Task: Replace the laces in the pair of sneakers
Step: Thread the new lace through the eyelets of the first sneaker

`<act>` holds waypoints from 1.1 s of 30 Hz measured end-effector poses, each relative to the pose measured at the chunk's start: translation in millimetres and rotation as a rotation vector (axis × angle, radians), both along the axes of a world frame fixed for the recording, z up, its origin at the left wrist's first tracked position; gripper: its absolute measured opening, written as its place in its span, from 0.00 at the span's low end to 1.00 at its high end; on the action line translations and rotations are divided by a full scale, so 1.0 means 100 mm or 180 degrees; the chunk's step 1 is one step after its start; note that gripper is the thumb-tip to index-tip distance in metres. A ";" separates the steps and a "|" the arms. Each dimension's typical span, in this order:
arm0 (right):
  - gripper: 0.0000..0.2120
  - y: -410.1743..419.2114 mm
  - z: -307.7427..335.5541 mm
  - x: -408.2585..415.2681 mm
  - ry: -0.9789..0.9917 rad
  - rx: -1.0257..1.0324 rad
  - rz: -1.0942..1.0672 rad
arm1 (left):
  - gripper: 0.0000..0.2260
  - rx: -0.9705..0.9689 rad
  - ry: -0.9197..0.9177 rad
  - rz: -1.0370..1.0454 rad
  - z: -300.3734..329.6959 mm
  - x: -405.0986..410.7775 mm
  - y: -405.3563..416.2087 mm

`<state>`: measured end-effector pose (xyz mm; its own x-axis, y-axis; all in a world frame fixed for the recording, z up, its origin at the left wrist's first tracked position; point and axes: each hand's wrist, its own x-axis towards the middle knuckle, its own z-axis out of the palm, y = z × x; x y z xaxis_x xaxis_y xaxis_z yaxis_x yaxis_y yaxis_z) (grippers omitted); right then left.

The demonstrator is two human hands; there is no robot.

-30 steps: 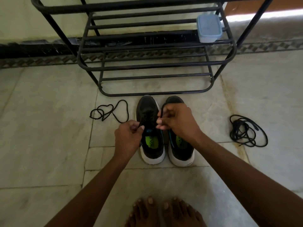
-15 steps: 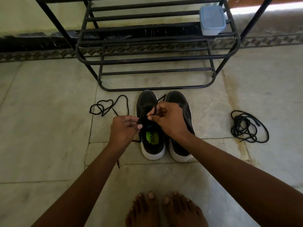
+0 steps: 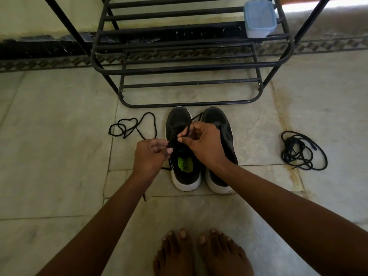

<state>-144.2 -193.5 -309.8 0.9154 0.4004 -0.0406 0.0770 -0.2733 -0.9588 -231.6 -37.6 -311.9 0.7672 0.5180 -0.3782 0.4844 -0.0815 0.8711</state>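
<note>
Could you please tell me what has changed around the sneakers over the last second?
The right hand moved from over the right black sneaker across to the left black sneaker, lifting a loop of black lace that it pinches. The left hand kept gripping the lace's other side, barely shifting. Both sneakers, the loose black lace on the left, the tangled black laces on the right and the blue plastic box stayed put.

Both hands, left hand point(image 3: 148, 154) and right hand point(image 3: 203, 142), pinch a black lace point(image 3: 190, 124) over the left sneaker point(image 3: 182, 156) (toes toward the rack point(image 3: 191, 66)).
</note>
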 end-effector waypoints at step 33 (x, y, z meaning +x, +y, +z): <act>0.06 0.06 -0.03 -0.03 -0.0053 -0.0113 -0.0090 | 0.07 0.0302 0.0181 -0.0052 -0.09 0.08 -0.04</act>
